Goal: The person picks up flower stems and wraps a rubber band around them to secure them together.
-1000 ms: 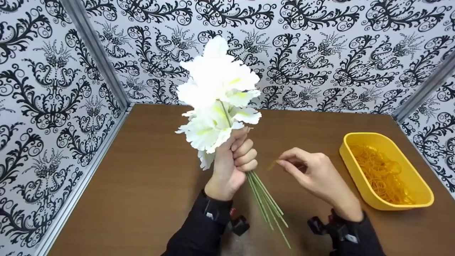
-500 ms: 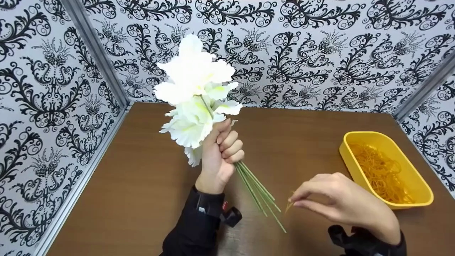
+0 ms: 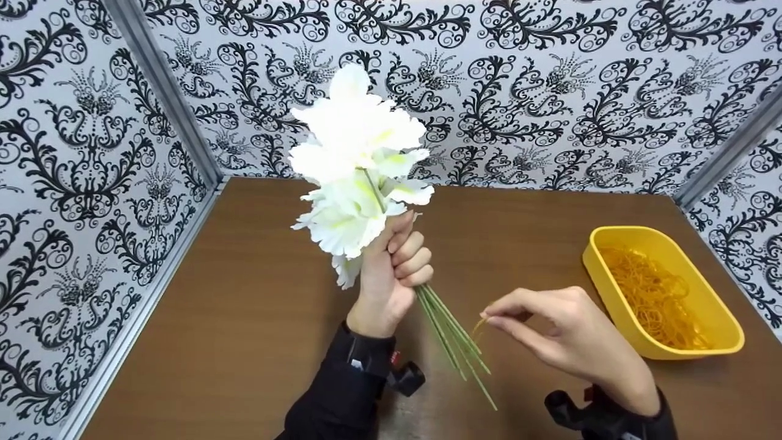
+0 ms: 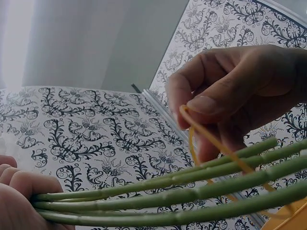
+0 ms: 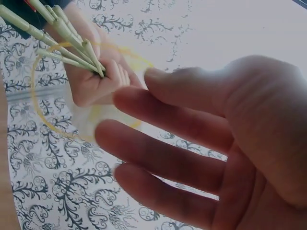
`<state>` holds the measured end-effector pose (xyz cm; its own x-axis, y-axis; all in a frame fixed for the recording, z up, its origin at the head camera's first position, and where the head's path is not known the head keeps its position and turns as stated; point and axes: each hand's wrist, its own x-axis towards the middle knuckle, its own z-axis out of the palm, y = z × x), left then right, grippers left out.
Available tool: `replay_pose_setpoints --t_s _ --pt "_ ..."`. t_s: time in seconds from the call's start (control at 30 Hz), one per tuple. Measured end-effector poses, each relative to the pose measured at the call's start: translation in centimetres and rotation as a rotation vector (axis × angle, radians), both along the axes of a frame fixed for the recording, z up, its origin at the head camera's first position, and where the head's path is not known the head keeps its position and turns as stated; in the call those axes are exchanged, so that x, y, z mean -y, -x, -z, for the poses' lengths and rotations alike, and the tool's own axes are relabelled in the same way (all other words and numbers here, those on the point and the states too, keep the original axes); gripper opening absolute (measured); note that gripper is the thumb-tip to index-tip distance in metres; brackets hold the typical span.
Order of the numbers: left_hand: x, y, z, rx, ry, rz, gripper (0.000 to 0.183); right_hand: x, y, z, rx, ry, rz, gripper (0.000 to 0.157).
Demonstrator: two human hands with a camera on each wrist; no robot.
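Head view: brown wooden tabletop [image 3: 256,318], walled in on three sides by white panels with black scrollwork [image 3: 550,91]. At the right edge of that top, a yellow oblong plastic tub [image 3: 611,293] heaped with tan rubber bands [image 3: 657,299]. Above the middle of the table, a bunch of white artificial flowers on thin green stems [image 3: 357,177], raised clear of the wood, blooms up and toward the back wall, stem ends slanting down and to the right. Left hand [image 3: 391,278], black-sleeved, clenched round the stems just under the blooms, fingers wrapped tight. Right hand [image 3: 562,333] lower and to the right, between the stems and the tub, thumb and forefinger pinched on a single thin tan rubber band [image 3: 479,327], other fingers loosely extended. Band just beside the lower part of the stems; contact not clear from above.

Left wrist view: green stems [image 4: 192,191] running out rightward from the fist [image 4: 24,201], the pinched band [image 4: 211,143] drawn as a loop across them near their ends.

Right wrist view: cut stem tips [image 5: 72,43] poked within the pale loop [image 5: 36,96], fingers [image 5: 158,158] of the right hand spread in front, blurred.
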<state>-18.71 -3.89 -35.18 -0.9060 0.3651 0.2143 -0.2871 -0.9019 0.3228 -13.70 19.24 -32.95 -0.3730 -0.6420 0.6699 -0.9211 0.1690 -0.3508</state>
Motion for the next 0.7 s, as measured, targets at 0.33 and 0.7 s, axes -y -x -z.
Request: replay_pose_setpoints --t_s 0.33,0.7 --pt "-0.3 0.1 0.1 -0.009 0.01 0.004 0.044 0.0 -0.2 -0.4 -0.001 0.051 0.023 0.009" --pt "-1.3 -0.5 0.3 -0.025 0.055 0.045 0.048 0.8 0.2 0.8 0.008 0.098 0.117 0.023"
